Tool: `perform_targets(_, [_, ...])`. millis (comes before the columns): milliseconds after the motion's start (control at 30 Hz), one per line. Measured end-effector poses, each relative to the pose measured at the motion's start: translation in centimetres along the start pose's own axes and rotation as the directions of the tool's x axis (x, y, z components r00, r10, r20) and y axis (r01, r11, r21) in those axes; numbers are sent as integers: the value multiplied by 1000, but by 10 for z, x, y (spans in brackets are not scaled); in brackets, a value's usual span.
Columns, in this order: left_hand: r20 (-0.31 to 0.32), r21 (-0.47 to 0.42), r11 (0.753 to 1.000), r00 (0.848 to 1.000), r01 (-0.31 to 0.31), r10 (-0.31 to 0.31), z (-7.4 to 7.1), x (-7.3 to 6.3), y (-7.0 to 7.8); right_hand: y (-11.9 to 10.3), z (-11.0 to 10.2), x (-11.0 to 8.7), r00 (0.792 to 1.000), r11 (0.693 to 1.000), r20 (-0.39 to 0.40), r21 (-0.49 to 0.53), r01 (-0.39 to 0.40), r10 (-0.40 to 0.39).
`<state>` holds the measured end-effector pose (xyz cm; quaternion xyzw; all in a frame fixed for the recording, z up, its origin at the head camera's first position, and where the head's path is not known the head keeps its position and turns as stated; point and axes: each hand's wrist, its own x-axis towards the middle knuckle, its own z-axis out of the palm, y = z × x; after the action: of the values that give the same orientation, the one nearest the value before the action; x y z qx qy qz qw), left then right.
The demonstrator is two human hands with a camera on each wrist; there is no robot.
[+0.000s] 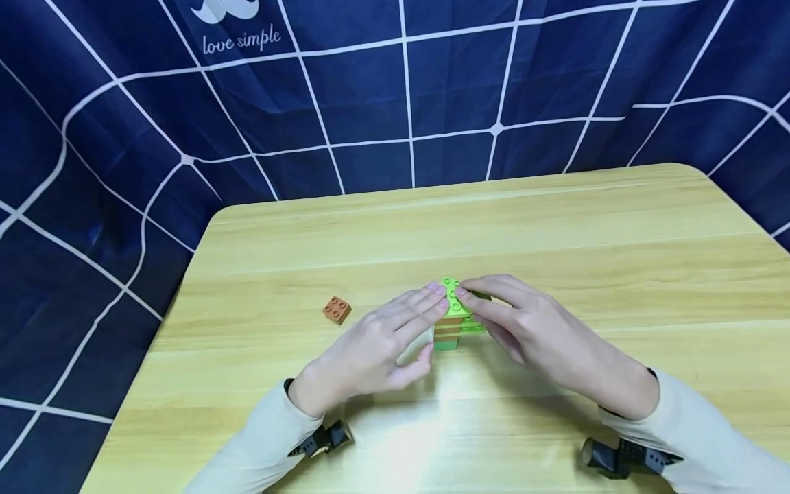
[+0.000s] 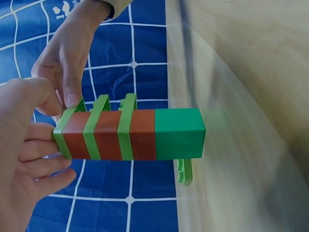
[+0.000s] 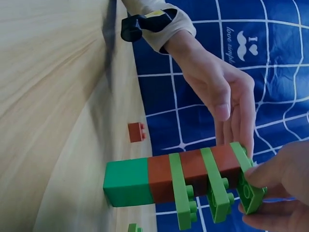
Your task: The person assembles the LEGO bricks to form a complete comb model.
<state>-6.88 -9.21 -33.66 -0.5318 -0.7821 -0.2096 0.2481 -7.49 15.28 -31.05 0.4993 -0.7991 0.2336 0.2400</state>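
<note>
A toy brick tower (image 1: pixel 447 329) stands upright on the table. Its base is a green brick (image 2: pixel 179 134), and above that brown bricks (image 3: pixel 161 179) alternate with light green plates (image 3: pixel 217 193) that jut out to the right side. At the top, my right hand (image 1: pixel 537 322) pinches the uppermost light green plate (image 3: pixel 247 186) between thumb and fingers. My left hand (image 1: pixel 382 336) has its fingers stretched out, their tips touching the left edge of the top. Its thumb stands apart from the fingers, lower down in the head view.
A loose brown brick (image 1: pixel 337 310) lies left of the tower. Behind the tower, a light green piece (image 2: pixel 184 171) shows low down near the table (image 1: pixel 278 247). Both wrists carry black camera mounts. A dark blue curtain (image 1: pixel 370 89) with white lines hangs behind the table.
</note>
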Motion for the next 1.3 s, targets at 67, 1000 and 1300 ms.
perform_targets(67, [10, -85, 995, 999, 42, -42, -3, -1, -4, 1, -1, 0, 1000, 1000, 10, 2, -2, 2])
perform_targets(1000, [268, 172, 814, 769, 554, -580, -28, -82, -46, 12, -2, 3, 999, 997, 46, 79, 24, -28])
perform_targets(1300, [270, 204, 803, 756, 561, -597, -29, -82, -49, 12, -3, 6, 998, 997, 57, 73, 27, -31])
